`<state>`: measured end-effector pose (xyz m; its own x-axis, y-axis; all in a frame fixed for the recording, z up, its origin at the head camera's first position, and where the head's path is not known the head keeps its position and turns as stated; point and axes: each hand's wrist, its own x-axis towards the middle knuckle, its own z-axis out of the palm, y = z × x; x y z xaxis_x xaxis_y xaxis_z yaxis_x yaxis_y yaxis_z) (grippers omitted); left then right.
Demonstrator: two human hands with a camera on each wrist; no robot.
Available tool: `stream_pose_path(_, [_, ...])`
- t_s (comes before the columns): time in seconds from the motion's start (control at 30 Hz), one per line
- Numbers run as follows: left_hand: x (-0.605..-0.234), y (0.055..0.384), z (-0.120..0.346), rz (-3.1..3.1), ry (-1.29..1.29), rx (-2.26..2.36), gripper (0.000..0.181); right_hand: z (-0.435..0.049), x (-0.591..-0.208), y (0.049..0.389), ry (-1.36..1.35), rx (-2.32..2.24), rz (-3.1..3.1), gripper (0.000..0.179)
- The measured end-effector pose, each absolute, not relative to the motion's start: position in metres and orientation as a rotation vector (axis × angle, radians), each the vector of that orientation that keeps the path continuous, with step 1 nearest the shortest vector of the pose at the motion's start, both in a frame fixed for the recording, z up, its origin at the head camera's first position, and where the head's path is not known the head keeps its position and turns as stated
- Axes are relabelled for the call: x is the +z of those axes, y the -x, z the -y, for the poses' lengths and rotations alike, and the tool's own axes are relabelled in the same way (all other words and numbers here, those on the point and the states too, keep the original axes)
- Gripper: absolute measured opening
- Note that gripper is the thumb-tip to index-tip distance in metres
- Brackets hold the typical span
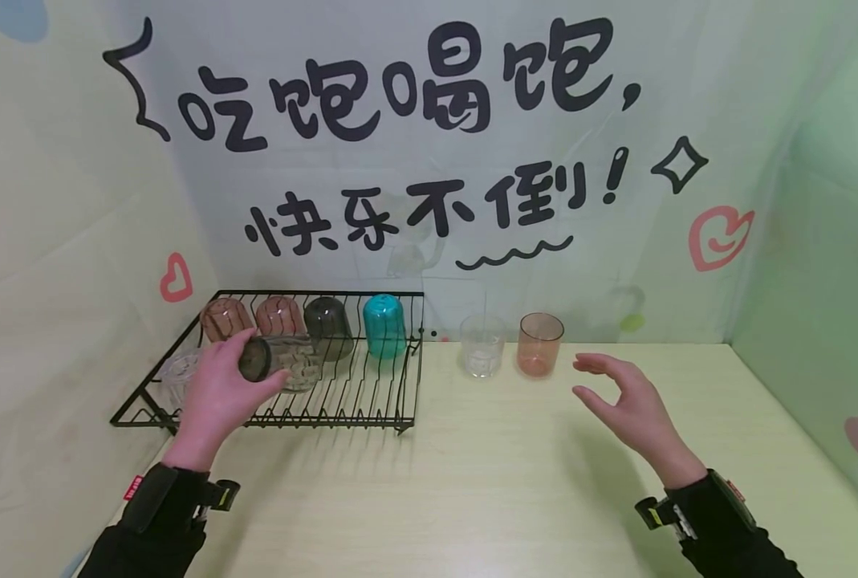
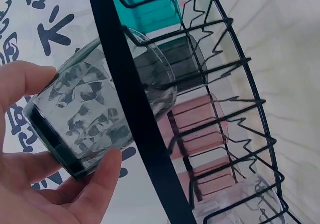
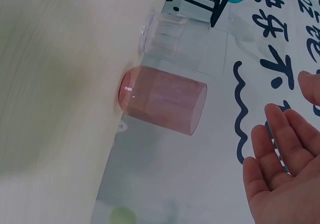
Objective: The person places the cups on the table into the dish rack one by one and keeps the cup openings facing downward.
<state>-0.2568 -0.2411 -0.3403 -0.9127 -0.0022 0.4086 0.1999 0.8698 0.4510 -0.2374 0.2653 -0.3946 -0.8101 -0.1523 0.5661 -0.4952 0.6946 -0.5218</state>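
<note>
My left hand (image 1: pixel 219 381) grips a faceted clear-grey glass (image 2: pixel 90 109) by its dark end, thumb and fingers round it. The glass lies sideways over the black wire rack (image 1: pixel 408 422); whether it touches the wires I cannot tell. On the rack stand a teal glass (image 1: pixel 384 325), a dark grey glass (image 1: pixel 327 317), two pink glasses (image 1: pixel 278 315) and a clear glass (image 1: pixel 177 373), partly hidden by my left hand. My right hand (image 1: pixel 638 409) hovers above the table, fingers loosely bent and holding nothing. Closest to it is an upright pink-orange glass (image 3: pixel 162 99).
A clear glass (image 1: pixel 482 345) stands upright on the table, left of the pink-orange one and right of the rack. The pale table (image 1: pixel 472 482) meets a printed cloth backdrop (image 1: pixel 371 177) at the back, with cloth walls on both sides.
</note>
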Motion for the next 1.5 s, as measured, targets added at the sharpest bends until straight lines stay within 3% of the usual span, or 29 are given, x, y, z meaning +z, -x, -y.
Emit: stream_pose_path(1.5, [-0.350, 0.275, 0.268, 2.895, 0.073, -0.346, 0.081, -0.268, -0.414, 0.252, -0.581, 0.745, 2.512, 0.042])
